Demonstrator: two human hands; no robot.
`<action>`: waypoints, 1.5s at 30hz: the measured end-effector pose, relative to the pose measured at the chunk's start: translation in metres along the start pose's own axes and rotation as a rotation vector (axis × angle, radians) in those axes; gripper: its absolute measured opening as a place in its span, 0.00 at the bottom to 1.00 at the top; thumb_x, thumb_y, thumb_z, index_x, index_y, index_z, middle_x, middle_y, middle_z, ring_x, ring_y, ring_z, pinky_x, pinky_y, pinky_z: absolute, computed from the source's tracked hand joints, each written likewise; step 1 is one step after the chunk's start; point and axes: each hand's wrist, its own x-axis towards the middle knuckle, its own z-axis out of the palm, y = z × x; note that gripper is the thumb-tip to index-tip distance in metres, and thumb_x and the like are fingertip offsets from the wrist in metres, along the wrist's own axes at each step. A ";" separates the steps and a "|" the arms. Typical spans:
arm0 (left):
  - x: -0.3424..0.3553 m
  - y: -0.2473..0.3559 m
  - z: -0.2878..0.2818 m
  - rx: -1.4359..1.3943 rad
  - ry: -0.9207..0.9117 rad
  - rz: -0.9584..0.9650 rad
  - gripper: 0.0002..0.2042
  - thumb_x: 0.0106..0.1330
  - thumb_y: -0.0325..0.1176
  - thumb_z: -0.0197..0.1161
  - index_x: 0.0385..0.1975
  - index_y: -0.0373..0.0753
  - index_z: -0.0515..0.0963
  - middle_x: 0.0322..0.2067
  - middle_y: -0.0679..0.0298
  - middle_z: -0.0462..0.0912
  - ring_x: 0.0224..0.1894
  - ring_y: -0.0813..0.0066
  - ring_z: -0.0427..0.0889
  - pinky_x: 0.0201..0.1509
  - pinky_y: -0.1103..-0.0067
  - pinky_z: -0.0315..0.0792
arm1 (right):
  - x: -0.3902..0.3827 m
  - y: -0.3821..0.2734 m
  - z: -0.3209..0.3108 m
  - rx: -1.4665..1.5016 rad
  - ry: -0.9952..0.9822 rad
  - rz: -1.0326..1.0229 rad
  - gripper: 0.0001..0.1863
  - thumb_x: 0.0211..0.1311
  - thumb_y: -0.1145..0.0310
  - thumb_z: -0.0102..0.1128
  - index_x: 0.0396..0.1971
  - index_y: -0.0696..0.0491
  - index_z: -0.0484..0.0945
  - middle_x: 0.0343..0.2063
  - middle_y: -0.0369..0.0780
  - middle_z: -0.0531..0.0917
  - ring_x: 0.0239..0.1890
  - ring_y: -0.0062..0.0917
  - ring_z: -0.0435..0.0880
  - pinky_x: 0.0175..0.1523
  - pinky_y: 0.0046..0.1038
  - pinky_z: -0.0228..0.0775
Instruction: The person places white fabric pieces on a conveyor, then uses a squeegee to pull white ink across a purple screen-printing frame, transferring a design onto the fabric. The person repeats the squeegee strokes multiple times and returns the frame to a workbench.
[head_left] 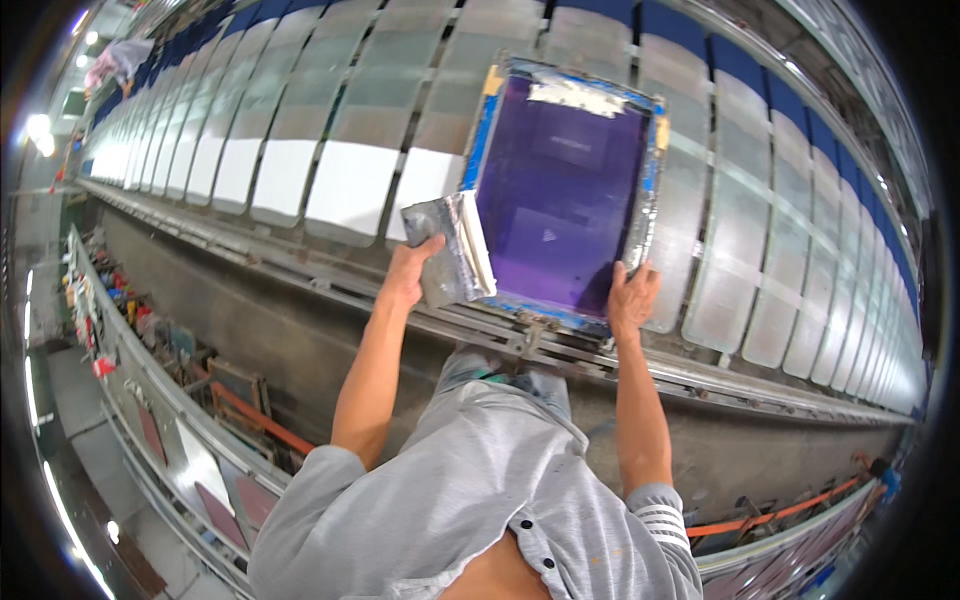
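Observation:
My left hand (pixel 415 265) grips a dull metal squeegee-like tool (pixel 445 250) with a pale edge strip, held over the lower-left corner of a screen printing frame (pixel 560 195). The frame has a purple mesh, blue tape along its borders and a whitish patch at its top. My right hand (pixel 632 295) has its fingers on the frame's lower-right edge. The frame lies across a long row of metal pallets (pixel 733 210), several with white sheets (pixel 345 190) on their near parts.
A metal rail (pixel 760 395) runs along the pallets' near edge. A walkway (pixel 760 450) is beneath me. Lower left is another bench (pixel 200 470) with an orange bar and assorted items. A person (pixel 882 478) in blue stands at the far right; another (pixel 110 65) seems to be at the far upper left.

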 end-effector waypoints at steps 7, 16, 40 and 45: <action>-0.028 0.021 0.141 1.559 -0.418 0.432 0.08 0.55 0.22 0.63 0.35 0.33 0.79 0.33 0.43 0.86 0.40 0.39 0.86 0.45 0.53 0.78 | 0.026 -0.065 -0.129 0.508 -0.282 -0.501 0.25 0.64 0.58 0.69 0.55 0.59 0.81 0.50 0.47 0.82 0.57 0.41 0.78 0.61 0.40 0.69; 0.007 -0.017 0.118 1.636 -0.437 0.867 0.11 0.52 0.23 0.66 0.37 0.37 0.83 0.35 0.56 0.87 0.44 0.54 0.86 0.52 0.63 0.74 | 0.001 -0.084 -0.074 0.105 -0.302 -0.808 0.10 0.49 0.74 0.67 0.34 0.53 0.83 0.33 0.37 0.82 0.46 0.34 0.79 0.48 0.38 0.68; 0.000 -0.020 0.108 1.609 -0.437 0.690 0.25 0.43 0.16 0.68 0.47 0.34 0.83 0.47 0.60 0.85 0.54 0.63 0.84 0.67 0.57 0.64 | -0.007 -0.090 -0.069 0.276 -0.493 -0.572 0.25 0.43 0.71 0.74 0.46 0.56 0.84 0.44 0.43 0.83 0.56 0.41 0.77 0.63 0.43 0.65; 0.001 -0.003 0.121 1.654 -0.469 0.583 0.26 0.43 0.18 0.70 0.49 0.33 0.82 0.51 0.60 0.84 0.60 0.62 0.80 0.70 0.53 0.60 | 0.032 -0.038 -0.066 0.678 -0.363 -0.314 0.23 0.56 0.60 0.73 0.48 0.58 0.84 0.45 0.44 0.86 0.51 0.37 0.83 0.56 0.37 0.73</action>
